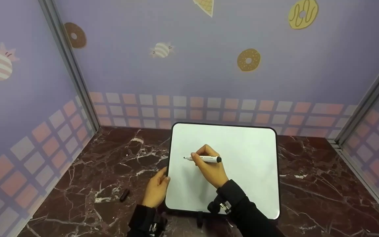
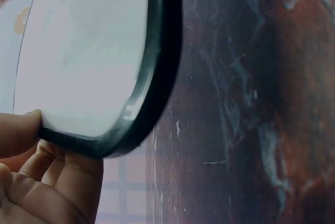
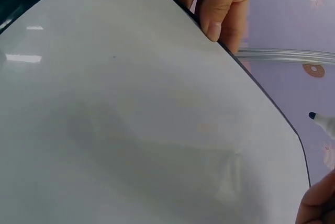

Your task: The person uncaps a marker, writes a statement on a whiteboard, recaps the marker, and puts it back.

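Observation:
A whiteboard [image 1: 248, 164] with a black frame leans up from the table, its white face toward me. My left hand [image 1: 156, 189] grips its left edge, thumb on the front and fingers behind, as the left wrist view shows with the hand [image 2: 57, 177] low on the frame. My right hand [image 1: 212, 168] pinches a white marker [image 1: 206, 159] in front of the board's left half. The marker's dark tip points left, uncapped, and its black end points right. In the right wrist view the marker tip [image 3: 313, 115] stands off the board's surface.
On the marbled dark red table [image 1: 87, 184], a small dark marker cap [image 1: 124, 195] lies left of my left hand. Patterned wall panels [image 1: 189, 75] with donuts and sweets stand behind and at both sides, joined by grey metal posts [image 1: 72, 65].

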### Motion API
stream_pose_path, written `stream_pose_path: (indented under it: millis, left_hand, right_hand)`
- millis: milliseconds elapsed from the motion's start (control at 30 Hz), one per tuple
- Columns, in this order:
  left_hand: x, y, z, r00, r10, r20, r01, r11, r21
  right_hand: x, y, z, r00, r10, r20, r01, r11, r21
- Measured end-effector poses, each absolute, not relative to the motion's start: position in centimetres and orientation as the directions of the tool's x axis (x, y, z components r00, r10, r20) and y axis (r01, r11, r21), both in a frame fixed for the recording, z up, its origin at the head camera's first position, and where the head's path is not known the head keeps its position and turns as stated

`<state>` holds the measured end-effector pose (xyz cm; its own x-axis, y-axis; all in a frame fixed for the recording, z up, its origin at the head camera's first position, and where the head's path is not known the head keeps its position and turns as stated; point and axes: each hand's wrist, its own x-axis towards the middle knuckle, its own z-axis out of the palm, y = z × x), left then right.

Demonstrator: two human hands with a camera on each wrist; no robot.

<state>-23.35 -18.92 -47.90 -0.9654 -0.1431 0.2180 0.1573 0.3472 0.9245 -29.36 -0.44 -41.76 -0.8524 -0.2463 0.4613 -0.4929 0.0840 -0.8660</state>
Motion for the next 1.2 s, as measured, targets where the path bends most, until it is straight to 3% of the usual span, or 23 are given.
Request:
stream_pose_path:
  millis: [400, 1200]
  left_hand:
    - [-23.6, -18.8, -47.9, -0.964, -0.135, 0.23, 0.176, 0.323, 0.93]
    - [-23.5, -19.0, -48.1, -0.962, -0.122, 0.243, 0.193, 0.327, 0.925]
  right_hand:
    - [-30.5, -2.3, -42.2, -0.854, -0.209, 0.477, -0.51, 0.157, -0.846]
    - [-31.3, -2.6, -41.8, -0.834, -0.26, 0.487, -0.547, 0.27, -0.792]
